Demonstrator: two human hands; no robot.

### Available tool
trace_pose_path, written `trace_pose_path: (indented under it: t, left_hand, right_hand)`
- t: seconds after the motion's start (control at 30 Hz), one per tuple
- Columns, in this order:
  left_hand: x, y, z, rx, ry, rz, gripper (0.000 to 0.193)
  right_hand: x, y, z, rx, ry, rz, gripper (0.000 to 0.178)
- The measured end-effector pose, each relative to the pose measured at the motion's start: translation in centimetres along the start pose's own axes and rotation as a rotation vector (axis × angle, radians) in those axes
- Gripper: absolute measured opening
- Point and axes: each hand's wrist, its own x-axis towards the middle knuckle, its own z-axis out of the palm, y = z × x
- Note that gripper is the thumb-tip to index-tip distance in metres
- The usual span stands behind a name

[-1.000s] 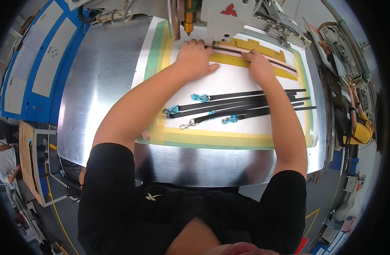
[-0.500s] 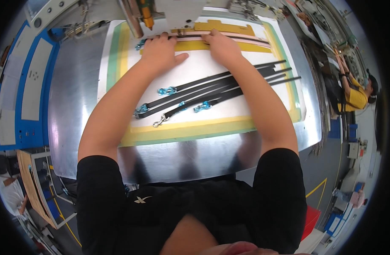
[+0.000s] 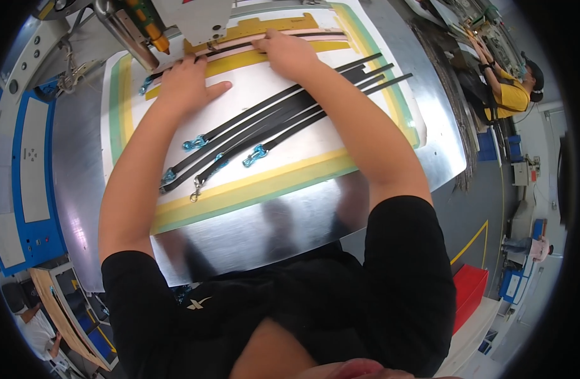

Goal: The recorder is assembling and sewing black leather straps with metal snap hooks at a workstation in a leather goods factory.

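Observation:
A black strap [image 3: 319,34] lies in a pale pink channel between yellow template plates [image 3: 227,64], under the head of a machine. At its left end hangs a blue metal clip [image 3: 144,84]. My left hand [image 3: 184,87] rests over the left part of the strap, fingers stretched forward and thumb spread apart. Farther right, my right hand [image 3: 288,57] has its fingers bent together on the strap, the fingertips partly hidden. Nearer to me, several black straps [image 3: 258,120] with blue clips [image 3: 257,155] and a silver snap hook [image 3: 195,191] lie loosely side by side on a white sheet [image 3: 340,129].
The machine head [image 3: 198,19] and an orange-tipped nozzle [image 3: 157,39] stand just beyond my hands. Yellow and green bands edge the sheet on a shiny metal table [image 3: 258,227]. A blue cabinet [image 3: 40,177] is at left. A person in yellow [image 3: 514,95] works at right.
The whole view has shifted and tilted, so the table and straps appear farther left. Both hands stay at the strap by the machine head, with little visible change in their grip.

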Motion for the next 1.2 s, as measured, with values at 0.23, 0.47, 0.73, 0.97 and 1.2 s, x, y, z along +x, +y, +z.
trace_pose_path:
  t: [0.23, 0.47, 0.73, 0.97, 1.2]
  left_hand:
    - [0.7, 1.9, -1.9, 0.006, -0.110, -0.003, 0.090]
    - [2.1, 1.4, -0.3, 0.043, -0.036, 0.022, 0.088]
    - [1.4, 3.2, -2.0, -0.032, -0.061, 0.022, 0.092]
    - [2.0, 3.6, -1.2, -0.080, 0.025, 0.025, 0.091]
    - [2.9, 5.4, -2.0, -0.030, -0.049, -0.053, 0.092]
  right_hand:
    - [0.0, 0.0, -0.2, 0.043, -0.013, -0.025, 0.047]
    - [0.3, 0.4, -0.2, 0.043, 0.009, -0.068, 0.044]
    - [-0.9, 4.3, -0.5, 0.081, 0.022, 0.046, 0.041]
    - [-0.1, 3.8, -0.9, 0.046, 0.007, 0.031, 0.042]
    - [-0.3, 4.0, -0.8, 0.068, 0.021, -0.020, 0.043]
